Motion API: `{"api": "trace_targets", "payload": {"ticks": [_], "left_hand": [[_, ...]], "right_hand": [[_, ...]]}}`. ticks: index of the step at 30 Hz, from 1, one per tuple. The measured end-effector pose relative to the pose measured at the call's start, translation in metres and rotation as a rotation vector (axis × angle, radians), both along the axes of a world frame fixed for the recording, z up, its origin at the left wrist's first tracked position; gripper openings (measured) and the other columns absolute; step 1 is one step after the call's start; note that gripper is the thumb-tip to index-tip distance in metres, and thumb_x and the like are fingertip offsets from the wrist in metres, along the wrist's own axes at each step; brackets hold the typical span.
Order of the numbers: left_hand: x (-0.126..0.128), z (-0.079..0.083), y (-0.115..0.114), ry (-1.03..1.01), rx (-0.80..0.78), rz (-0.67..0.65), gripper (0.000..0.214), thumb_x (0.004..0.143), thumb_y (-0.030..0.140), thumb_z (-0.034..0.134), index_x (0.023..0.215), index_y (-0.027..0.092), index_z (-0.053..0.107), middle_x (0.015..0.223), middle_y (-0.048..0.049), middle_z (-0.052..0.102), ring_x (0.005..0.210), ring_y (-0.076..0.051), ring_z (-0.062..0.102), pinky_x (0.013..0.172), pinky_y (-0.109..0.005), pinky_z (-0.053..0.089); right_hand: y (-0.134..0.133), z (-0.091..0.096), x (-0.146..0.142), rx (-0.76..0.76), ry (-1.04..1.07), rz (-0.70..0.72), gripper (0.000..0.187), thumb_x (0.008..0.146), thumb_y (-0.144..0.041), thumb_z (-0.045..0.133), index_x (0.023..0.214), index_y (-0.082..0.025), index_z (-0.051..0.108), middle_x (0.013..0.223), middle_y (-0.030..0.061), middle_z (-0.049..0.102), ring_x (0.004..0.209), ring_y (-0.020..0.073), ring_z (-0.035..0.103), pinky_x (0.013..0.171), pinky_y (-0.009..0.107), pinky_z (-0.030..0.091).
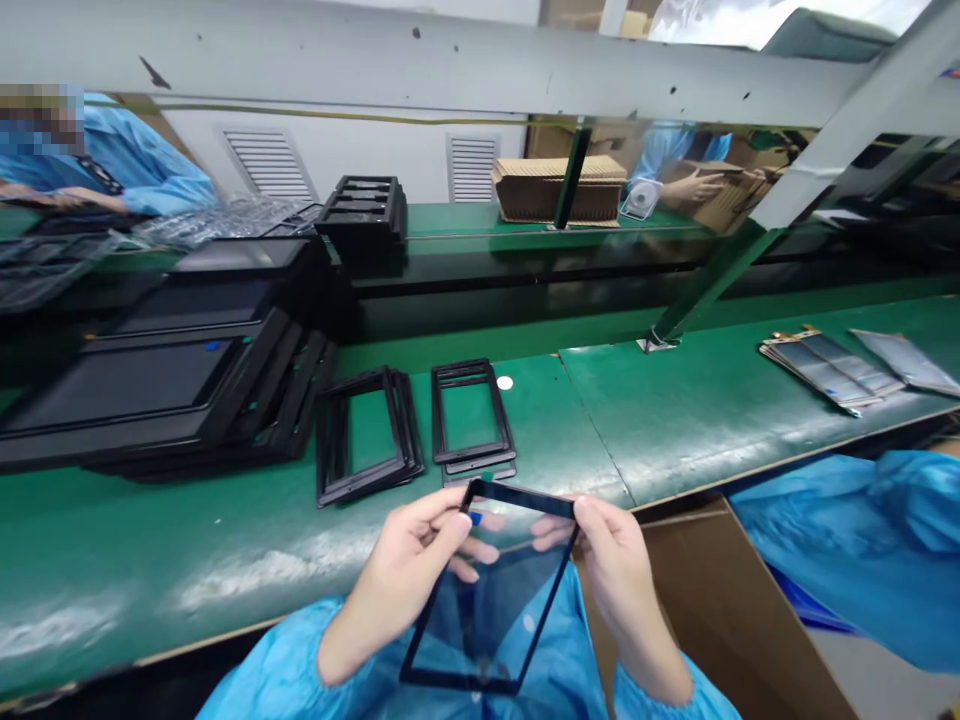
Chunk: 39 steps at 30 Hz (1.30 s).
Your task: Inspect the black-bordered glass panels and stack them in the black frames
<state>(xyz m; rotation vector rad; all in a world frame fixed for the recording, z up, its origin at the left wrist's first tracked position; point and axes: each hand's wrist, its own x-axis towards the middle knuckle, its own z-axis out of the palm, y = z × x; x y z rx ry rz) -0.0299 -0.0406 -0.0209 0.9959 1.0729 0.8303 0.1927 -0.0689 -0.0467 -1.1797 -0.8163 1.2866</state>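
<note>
I hold a clear glass panel with a black border (pixel 487 610) in front of my chest, tilted toward me over the front edge of the green bench (pixel 225 560). My left hand (pixel 412 565) grips its left edge near the top, thumb on the face by a small blue tab, fingers curled behind. My right hand (pixel 611 570) is closed on the right upper corner. Just beyond the panel lie two small stacks of black plastic frames (pixel 367 435) (pixel 472 420).
Large black trays with screens (pixel 150 390) are stacked at the left. More panels in film (pixel 832 365) lie at the right. An open cardboard box (pixel 720 600) stands at my right knee. Other workers in blue coats sit across the conveyor and beside me.
</note>
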Motion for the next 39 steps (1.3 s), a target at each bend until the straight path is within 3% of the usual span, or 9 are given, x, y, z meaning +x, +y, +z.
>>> {"api": "trace_targets", "payload": {"ticks": [6,12,16,20,27,31,33,35,39], "left_hand": [[-0.006,-0.007,0.001,0.046,0.014,-0.045,0.054,0.093,0.06,0.074,0.122,0.015,0.076,0.106,-0.0171,0.086,0.076,-0.029,0.084,0.06,-0.034,0.069],[-0.011,-0.005,0.007,0.479,0.517,-0.221,0.051,0.095,0.036,0.074,0.146,0.034,0.068,0.149,-0.0053,0.071,0.137,-0.03,0.067,0.117,-0.041,0.052],[-0.007,-0.006,0.005,0.442,0.429,-0.374,0.05,0.099,0.035,0.068,0.148,0.035,0.064,0.122,-0.0042,0.084,0.095,-0.026,0.083,0.08,-0.031,0.066],[-0.011,-0.004,0.001,0.19,0.146,-0.048,0.038,0.099,0.044,0.068,0.132,0.025,0.064,0.112,-0.0101,0.085,0.072,-0.023,0.082,0.053,-0.025,0.06],[-0.024,-0.006,0.004,0.13,0.125,0.145,0.042,0.095,0.05,0.074,0.121,0.021,0.059,0.106,-0.0146,0.085,0.062,-0.024,0.079,0.045,-0.029,0.059],[-0.028,-0.008,0.011,0.444,0.524,0.095,0.036,0.101,0.039,0.066,0.133,0.023,0.063,0.144,-0.0173,0.072,0.117,-0.033,0.077,0.089,-0.045,0.067],[-0.026,-0.002,0.016,0.676,0.83,0.028,0.041,0.1,0.033,0.067,0.14,0.026,0.066,0.158,-0.013,0.062,0.145,-0.035,0.059,0.12,-0.056,0.048],[-0.022,0.005,0.023,0.818,1.023,-0.131,0.037,0.101,0.031,0.067,0.137,0.028,0.071,0.148,-0.009,0.071,0.141,-0.034,0.062,0.128,-0.06,0.034],[-0.016,0.014,0.036,0.811,1.065,-0.372,0.022,0.107,0.033,0.061,0.115,0.027,0.081,0.106,-0.0026,0.087,0.097,-0.024,0.081,0.113,-0.048,0.05]], "right_hand": [[0.001,0.009,0.0,0.089,-0.088,-0.05,0.044,0.099,-0.056,0.069,0.08,-0.018,0.081,0.068,0.0085,0.083,0.053,0.0212,0.077,0.056,0.028,0.063],[0.004,0.012,-0.016,0.165,-0.327,0.126,0.02,0.095,-0.037,0.074,0.086,-0.024,0.085,0.071,0.0014,0.084,0.062,0.02,0.08,0.063,0.026,0.064],[0.008,0.009,-0.021,0.284,-0.432,-0.008,0.009,0.088,-0.029,0.08,0.094,-0.026,0.086,0.091,0.0034,0.086,0.075,0.0202,0.081,0.072,0.027,0.065],[0.004,-0.001,0.007,0.227,-0.528,-0.214,0.025,0.101,-0.036,0.065,0.114,-0.025,0.083,0.126,0.0116,0.081,0.117,0.0281,0.077,0.106,0.042,0.058],[-0.011,-0.012,0.02,0.003,-0.072,-0.061,0.035,0.095,-0.049,0.077,0.117,-0.022,0.074,0.08,0.0074,0.085,0.058,0.0227,0.08,0.063,0.031,0.063],[-0.012,-0.004,0.009,0.0,-0.11,-0.097,0.033,0.091,-0.051,0.08,0.103,-0.021,0.074,0.075,0.0084,0.084,0.055,0.0235,0.08,0.057,0.029,0.062],[-0.012,-0.001,0.007,-0.005,-0.138,-0.089,0.034,0.09,-0.053,0.08,0.101,-0.021,0.074,0.074,0.0085,0.084,0.054,0.0241,0.079,0.055,0.029,0.062],[-0.012,0.001,0.005,-0.007,-0.159,-0.086,0.035,0.09,-0.054,0.08,0.101,-0.021,0.075,0.074,0.0084,0.084,0.053,0.0244,0.079,0.055,0.03,0.063],[-0.015,-0.002,0.006,-0.02,-0.191,-0.11,0.033,0.091,-0.052,0.079,0.102,-0.021,0.076,0.075,0.0081,0.084,0.055,0.0255,0.08,0.056,0.031,0.064]]}}
